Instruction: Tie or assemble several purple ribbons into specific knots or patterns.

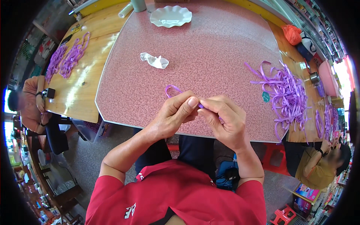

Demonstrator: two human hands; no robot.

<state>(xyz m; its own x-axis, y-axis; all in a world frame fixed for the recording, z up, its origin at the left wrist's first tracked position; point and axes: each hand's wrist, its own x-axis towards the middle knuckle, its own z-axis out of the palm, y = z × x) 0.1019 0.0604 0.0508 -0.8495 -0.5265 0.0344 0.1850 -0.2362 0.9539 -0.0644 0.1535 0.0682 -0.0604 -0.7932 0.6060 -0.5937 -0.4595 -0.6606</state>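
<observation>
Both hands meet above the near edge of the pink speckled table top [210,48]. My left hand [179,108] is closed in a pinch, thumb on top, on a purple ribbon [173,87] whose loop sticks out past the fingers. Close against it, my right hand [227,118] pinches the same ribbon between thumb and forefinger; a bit of purple shows between the fingertips. The exact fold of the ribbon there is hidden by the fingers. A large heap of loose purple ribbons [288,95] lies to the right of my right hand.
A crumpled clear plastic piece [155,60] lies beyond my hands, and a white scalloped dish [170,17] stands at the far side. More ribbons [74,56] rest on the left wooden table [82,90]. One person [33,99] sits at left, another [318,168] at right.
</observation>
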